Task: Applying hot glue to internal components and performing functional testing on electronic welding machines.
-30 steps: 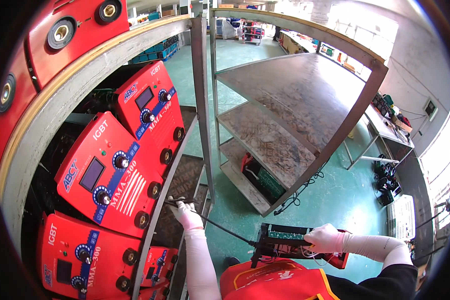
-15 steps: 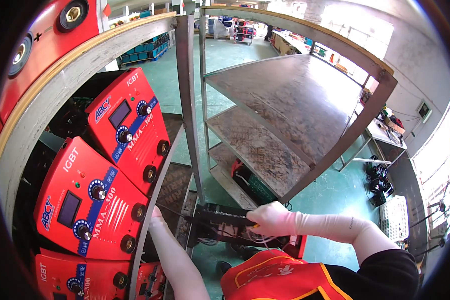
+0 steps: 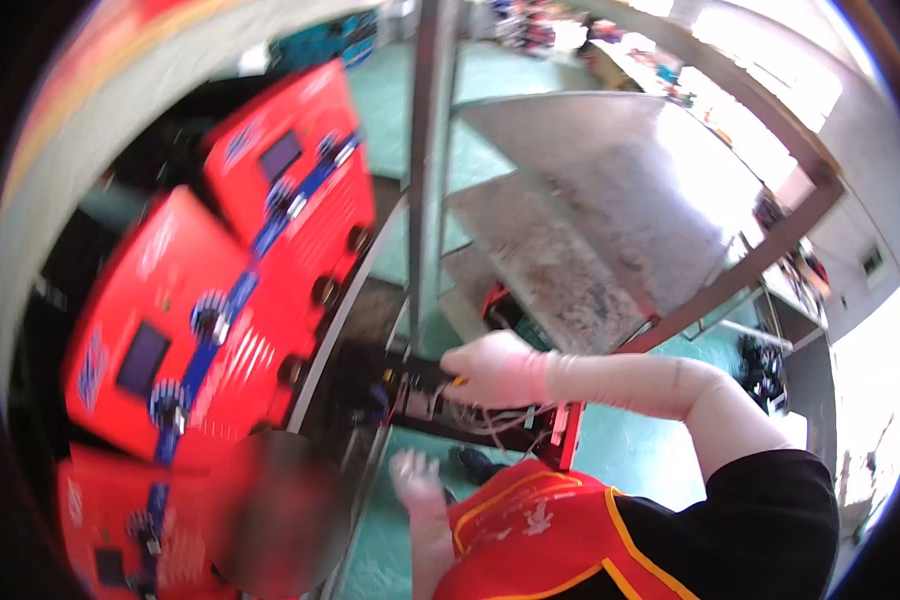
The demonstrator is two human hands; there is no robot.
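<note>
Two hands: right hand (image 3: 495, 368) grasps uncovered black chassis (image 3: 425, 405) with red end panel (image 3: 567, 440), near lower end of grey upright metal post (image 3: 430, 180); left hand (image 3: 420, 480) empty, fingers half-curled, farther below post. Best keep chassis level, loose pale wires (image 3: 490, 418) unsnagged. Right elbow bent, forearm crossing rightward from post; left forearm near-upright. Red boxy machines (image 3: 190, 330) left of post.

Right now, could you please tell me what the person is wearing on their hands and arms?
The right hand and left hand wear pale gloves, the right one pinkish near the wrist. Long, close-fitting pale sleeves cover the forearms; a looser black sleeve covers the right upper arm.
</note>
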